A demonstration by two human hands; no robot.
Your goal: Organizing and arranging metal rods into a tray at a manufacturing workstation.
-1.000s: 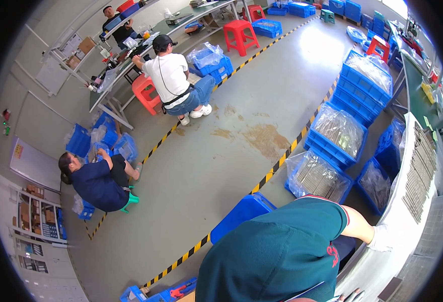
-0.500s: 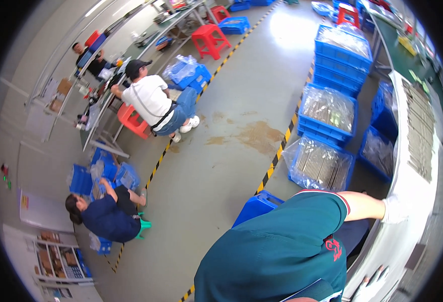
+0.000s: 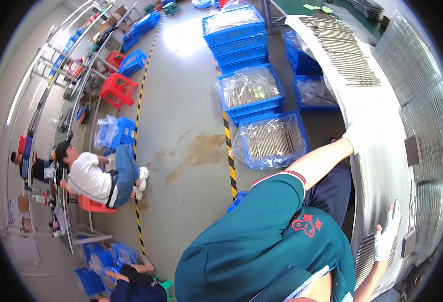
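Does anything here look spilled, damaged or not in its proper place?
Yes. A brownish stain spreads over the grey floor, left of the yellow-black tape line, like an old or dried spill. Nothing else stands out: the blue crates are stacked evenly and the metal strips lie in orderly rows on the worktable.

1. Clear plastic bag (image 3: 273,138) lining a blue crate by the yellow-black floor stripe, packed with pale thin strips.
2. Just behind it, a second clear bag (image 3: 249,88) sits in the top of a stacked blue crate.
3. Farther back, a third bagged load (image 3: 231,20) tops the tallest blue stack.
4. Another clear bag (image 3: 314,91) fills a crate beside the white table.
5. Left of the stripe, a crumpled clear bag (image 3: 105,132) over blue crates near the seated person.
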